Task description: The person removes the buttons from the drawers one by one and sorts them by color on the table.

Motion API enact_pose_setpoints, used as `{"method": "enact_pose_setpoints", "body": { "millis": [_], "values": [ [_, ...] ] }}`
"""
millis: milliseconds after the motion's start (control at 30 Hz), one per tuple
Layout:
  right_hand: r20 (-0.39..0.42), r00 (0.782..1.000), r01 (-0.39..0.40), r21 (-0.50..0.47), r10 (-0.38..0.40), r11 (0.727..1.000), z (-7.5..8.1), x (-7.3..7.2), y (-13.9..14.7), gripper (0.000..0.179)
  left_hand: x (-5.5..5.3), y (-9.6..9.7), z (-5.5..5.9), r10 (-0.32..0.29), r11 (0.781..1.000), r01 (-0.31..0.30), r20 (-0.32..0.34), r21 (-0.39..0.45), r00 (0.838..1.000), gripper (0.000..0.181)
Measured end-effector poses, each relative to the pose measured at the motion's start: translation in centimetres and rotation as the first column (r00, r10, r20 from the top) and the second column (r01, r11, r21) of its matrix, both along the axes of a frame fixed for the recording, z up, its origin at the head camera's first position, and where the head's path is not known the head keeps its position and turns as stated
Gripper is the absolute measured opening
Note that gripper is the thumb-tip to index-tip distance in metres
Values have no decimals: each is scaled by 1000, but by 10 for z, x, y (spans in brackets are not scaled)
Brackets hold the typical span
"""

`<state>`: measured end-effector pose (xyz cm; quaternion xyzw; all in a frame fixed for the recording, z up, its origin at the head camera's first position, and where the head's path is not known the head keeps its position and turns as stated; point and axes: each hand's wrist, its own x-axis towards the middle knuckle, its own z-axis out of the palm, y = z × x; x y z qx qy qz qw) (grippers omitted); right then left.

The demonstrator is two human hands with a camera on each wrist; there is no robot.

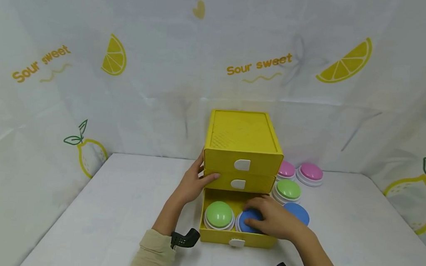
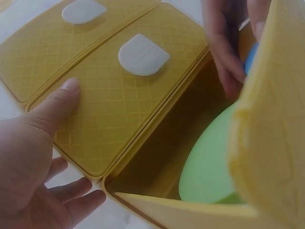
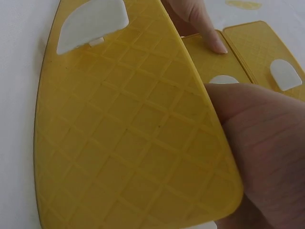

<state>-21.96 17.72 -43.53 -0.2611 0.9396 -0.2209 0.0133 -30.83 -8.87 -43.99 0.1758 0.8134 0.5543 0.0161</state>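
Note:
A yellow three-drawer cabinet (image 1: 245, 131) stands on the table, its bottom drawer (image 1: 216, 236) pulled out. My left hand (image 1: 192, 183) rests on the cabinet's left side, thumb on the middle drawer's front and the other fingers along the side, as the left wrist view shows. Inside the bottom drawer, a green push button (image 1: 219, 214) with a white base sits at the left. To its right is a blue push button (image 1: 248, 221), which my right hand (image 1: 275, 217) grips from above with thumb and fingers. In the right wrist view the drawer front (image 3: 133, 124) hides that button.
Right of the cabinet, another green push button (image 1: 288, 189), a blue one (image 1: 296, 213) and two pink ones (image 1: 311, 171) are on the white table (image 1: 352, 227). The blue one is partly behind my right hand. A printed white cloth (image 1: 158, 62) hangs behind the cabinet.

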Motion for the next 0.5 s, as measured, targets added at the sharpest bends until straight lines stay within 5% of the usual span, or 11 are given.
{"method": "enact_pose_setpoints", "body": {
  "millis": [500],
  "values": [
    [52, 999, -5, -42, 7, 999, 6, 0, 1, 30, -1, 0, 0, -6, 1000, 6, -2, 4, 1000, 92]
  ]
}}
